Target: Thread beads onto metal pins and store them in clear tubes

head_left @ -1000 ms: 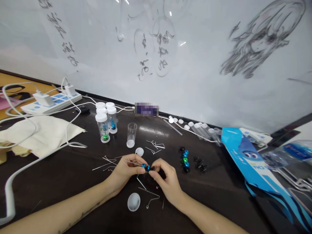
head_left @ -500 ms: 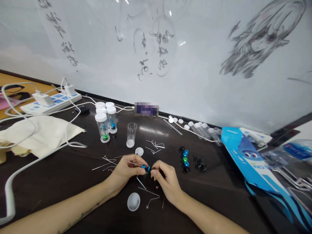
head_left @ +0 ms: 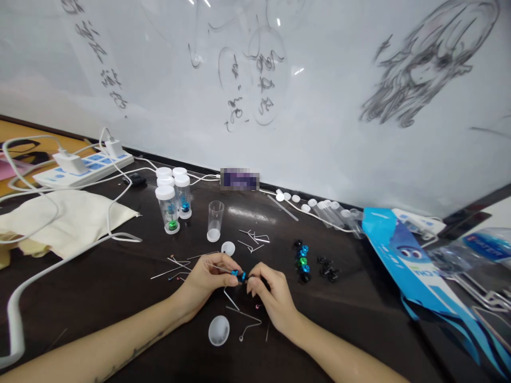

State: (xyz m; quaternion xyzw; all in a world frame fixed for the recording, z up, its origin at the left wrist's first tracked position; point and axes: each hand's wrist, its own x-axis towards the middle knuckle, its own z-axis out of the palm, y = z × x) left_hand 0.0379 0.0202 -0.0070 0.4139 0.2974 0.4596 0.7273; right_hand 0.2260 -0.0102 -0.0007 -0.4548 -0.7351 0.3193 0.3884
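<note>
My left hand (head_left: 207, 282) is pinched on a thin metal pin that carries a blue bead (head_left: 240, 275) at its tip. My right hand (head_left: 270, 296) is pinched on a small dark bead right against the blue one. Both hands hover just above the dark table (head_left: 120, 287). Loose pins (head_left: 175, 266) lie to the left of my left hand. Bent wires (head_left: 243, 316) lie under my hands, next to a white cap (head_left: 219, 330). A cluster of blue, green and black beads (head_left: 303, 261) sits right of my right hand.
Capped vials (head_left: 172, 198) with beads and an open vial (head_left: 215, 220) stand behind my hands. A cream cloth (head_left: 67, 215), white cables and a power strip (head_left: 85, 167) lie left. Empty tubes (head_left: 335, 213) line the whiteboard base; a blue package (head_left: 411, 266) lies right.
My right hand has closed in slightly towards the blue bead on the pin. Everything else stays where it was.
</note>
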